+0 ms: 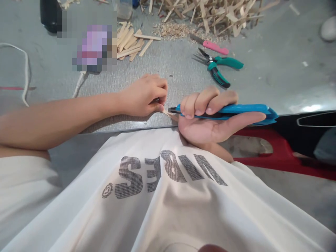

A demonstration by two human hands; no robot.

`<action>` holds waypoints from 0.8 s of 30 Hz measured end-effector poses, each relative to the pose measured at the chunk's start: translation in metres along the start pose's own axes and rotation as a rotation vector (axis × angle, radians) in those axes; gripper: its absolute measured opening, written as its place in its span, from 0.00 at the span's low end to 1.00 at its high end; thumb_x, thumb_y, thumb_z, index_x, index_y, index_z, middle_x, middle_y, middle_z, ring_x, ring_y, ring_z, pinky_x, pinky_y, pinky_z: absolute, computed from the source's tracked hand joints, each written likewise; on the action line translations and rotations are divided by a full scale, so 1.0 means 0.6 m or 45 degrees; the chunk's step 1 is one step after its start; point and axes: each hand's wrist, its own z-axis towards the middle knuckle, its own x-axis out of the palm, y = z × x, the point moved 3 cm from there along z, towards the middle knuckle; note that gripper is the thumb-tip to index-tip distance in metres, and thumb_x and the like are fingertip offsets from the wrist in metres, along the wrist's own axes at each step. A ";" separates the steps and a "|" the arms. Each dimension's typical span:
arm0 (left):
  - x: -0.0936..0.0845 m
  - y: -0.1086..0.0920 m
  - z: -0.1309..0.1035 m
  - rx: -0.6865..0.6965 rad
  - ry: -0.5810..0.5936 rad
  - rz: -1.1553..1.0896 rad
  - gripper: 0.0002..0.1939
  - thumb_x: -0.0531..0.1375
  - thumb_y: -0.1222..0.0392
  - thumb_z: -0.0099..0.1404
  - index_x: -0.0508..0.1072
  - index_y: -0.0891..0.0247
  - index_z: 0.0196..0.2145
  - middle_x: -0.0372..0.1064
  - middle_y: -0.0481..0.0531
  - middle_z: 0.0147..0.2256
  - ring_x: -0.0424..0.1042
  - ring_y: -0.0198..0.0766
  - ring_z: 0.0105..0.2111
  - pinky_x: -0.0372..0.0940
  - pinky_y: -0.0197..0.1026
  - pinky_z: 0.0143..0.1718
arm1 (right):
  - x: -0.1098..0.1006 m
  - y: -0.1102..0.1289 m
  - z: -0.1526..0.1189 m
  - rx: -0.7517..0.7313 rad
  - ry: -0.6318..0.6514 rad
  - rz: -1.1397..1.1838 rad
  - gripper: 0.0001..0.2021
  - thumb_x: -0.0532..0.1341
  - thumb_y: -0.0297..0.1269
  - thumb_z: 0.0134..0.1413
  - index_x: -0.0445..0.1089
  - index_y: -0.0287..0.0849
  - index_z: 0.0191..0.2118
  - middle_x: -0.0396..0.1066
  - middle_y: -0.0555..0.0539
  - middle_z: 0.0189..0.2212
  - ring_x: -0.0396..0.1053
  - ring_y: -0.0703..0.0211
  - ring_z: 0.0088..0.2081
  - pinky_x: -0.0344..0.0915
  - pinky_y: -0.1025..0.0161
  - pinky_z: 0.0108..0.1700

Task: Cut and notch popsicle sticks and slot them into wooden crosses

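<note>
My left hand [147, 95] is closed in a pinch on a thin wooden stick [166, 112] close to the table's front edge. Most of the stick is hidden by the fingers, and its free end points right, toward my other hand. My right hand [207, 117] is wrapped round a blue utility knife [241, 110], with the thumb stretched along the handle. The knife's dark tip [173, 110] points left and lies at the stick; I cannot tell how deep it sits in the wood.
Flat wooden sticks [128, 40] lie beyond my left hand. Farther back are small shavings [173, 30] and a heap of wood strips [204, 12]. Green-handled pliers [212, 64] and a pink-handled blade [215, 47] lie at right. A phone [93, 45] with a white cable [78, 85] is at left.
</note>
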 end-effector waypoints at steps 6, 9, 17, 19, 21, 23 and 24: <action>-0.002 -0.003 0.001 -0.008 0.014 0.002 0.10 0.70 0.54 0.71 0.80 0.61 0.34 0.81 0.54 0.41 0.78 0.47 0.44 0.66 0.50 0.53 | 0.002 -0.001 -0.003 -0.048 0.104 -0.097 0.32 0.58 0.64 0.80 0.53 0.44 0.31 0.46 0.53 0.25 0.51 0.65 0.21 0.56 0.64 0.23; -0.001 -0.001 0.001 -0.013 0.013 -0.030 0.09 0.69 0.55 0.72 0.81 0.60 0.34 0.81 0.55 0.42 0.78 0.46 0.45 0.66 0.50 0.53 | 0.004 0.006 -0.006 -0.023 0.116 -0.132 0.34 0.60 0.69 0.76 0.52 0.44 0.31 0.47 0.53 0.25 0.53 0.65 0.22 0.58 0.63 0.25; 0.000 0.005 0.001 -0.034 0.039 -0.069 0.10 0.68 0.52 0.72 0.84 0.59 0.36 0.82 0.55 0.43 0.79 0.47 0.47 0.66 0.51 0.54 | -0.007 -0.012 0.005 -0.287 0.163 -0.138 0.31 0.54 0.61 0.81 0.48 0.44 0.30 0.44 0.54 0.22 0.49 0.68 0.16 0.53 0.67 0.17; -0.001 0.003 0.001 -0.047 0.053 -0.075 0.09 0.68 0.53 0.72 0.84 0.59 0.35 0.81 0.55 0.43 0.79 0.48 0.47 0.66 0.51 0.54 | -0.007 -0.015 0.004 -0.313 0.149 -0.099 0.30 0.56 0.59 0.81 0.50 0.44 0.30 0.44 0.55 0.22 0.49 0.69 0.16 0.53 0.68 0.17; -0.003 0.001 0.002 -0.061 0.064 -0.072 0.09 0.68 0.54 0.72 0.83 0.60 0.35 0.81 0.56 0.43 0.79 0.48 0.47 0.66 0.52 0.54 | -0.005 -0.029 0.006 -0.066 0.088 -0.182 0.30 0.57 0.60 0.82 0.52 0.44 0.31 0.50 0.53 0.25 0.57 0.68 0.20 0.62 0.66 0.22; -0.005 0.000 0.002 -0.069 0.076 -0.067 0.09 0.68 0.54 0.72 0.82 0.60 0.34 0.81 0.56 0.43 0.79 0.48 0.47 0.66 0.52 0.54 | 0.002 -0.032 0.008 -0.245 0.122 -0.137 0.27 0.61 0.53 0.81 0.52 0.44 0.31 0.48 0.55 0.25 0.54 0.70 0.18 0.56 0.69 0.19; -0.006 0.000 0.002 -0.069 0.078 -0.069 0.09 0.68 0.54 0.72 0.82 0.60 0.34 0.81 0.56 0.43 0.79 0.48 0.47 0.66 0.52 0.54 | 0.003 -0.034 0.008 -0.371 0.124 -0.117 0.26 0.60 0.49 0.81 0.53 0.44 0.31 0.47 0.55 0.24 0.51 0.71 0.16 0.52 0.70 0.18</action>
